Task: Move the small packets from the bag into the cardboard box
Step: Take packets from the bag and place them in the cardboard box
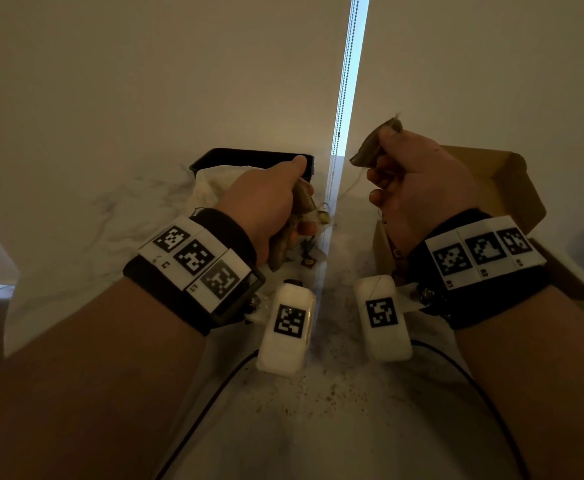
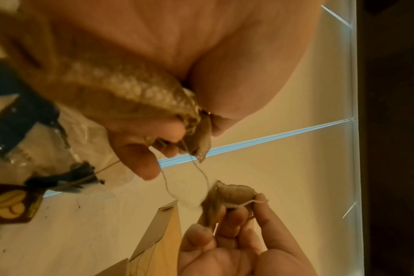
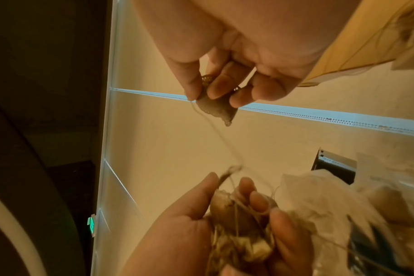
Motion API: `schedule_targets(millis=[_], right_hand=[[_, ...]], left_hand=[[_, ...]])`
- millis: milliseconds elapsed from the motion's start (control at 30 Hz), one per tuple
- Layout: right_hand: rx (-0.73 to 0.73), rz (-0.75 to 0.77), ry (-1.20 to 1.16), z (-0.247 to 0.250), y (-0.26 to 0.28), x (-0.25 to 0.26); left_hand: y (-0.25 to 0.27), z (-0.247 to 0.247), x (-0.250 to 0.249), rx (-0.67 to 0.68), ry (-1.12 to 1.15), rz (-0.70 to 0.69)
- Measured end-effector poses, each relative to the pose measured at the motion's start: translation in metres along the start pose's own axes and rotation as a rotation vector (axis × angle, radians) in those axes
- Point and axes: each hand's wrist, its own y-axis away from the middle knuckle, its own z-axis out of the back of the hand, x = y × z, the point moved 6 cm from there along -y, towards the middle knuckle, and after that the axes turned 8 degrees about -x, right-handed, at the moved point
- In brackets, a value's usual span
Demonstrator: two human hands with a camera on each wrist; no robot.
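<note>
The right hand (image 1: 418, 181) pinched one small brown mesh packet (image 1: 370, 147) between thumb and fingertips, raised just left of the open brown cardboard box (image 1: 491, 174), which lay on its far right, nearer this hand than the other. A thin string (image 2: 201, 175) ran from that packet, its long axis tilted upward, to the clump of similar packets (image 1: 290, 230) clenched in the left hand (image 1: 266, 202), near the clear plastic bag (image 1: 211, 185).

Pale roller blinds (image 1: 145, 81) drawn down, thin strip of daylight (image 1: 351, 81) between them, bead chain (image 1: 344, 98) hanging there, marble-look counter (image 1: 86, 220), possibly speckled with crumbs, dim warm light
</note>
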Motion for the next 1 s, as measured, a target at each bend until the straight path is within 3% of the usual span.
schedule_targets(millis=[367,567,1000], right_hand=[[-0.041,-0.014,-0.035,0.008,-0.010,0.002],[-0.108,-0.044,-0.141,0.014,-0.015,0.005],[0.051,-0.120,-0.199,-0.003,-0.002,0.006]], left_hand=[[-0.008,0.009,-0.009,-0.078,-0.007,-0.120],[-0.006,0.007,-0.007,-0.030,-0.030,-0.088],[-0.006,0.005,-0.006,-0.019,-0.118,-0.141]])
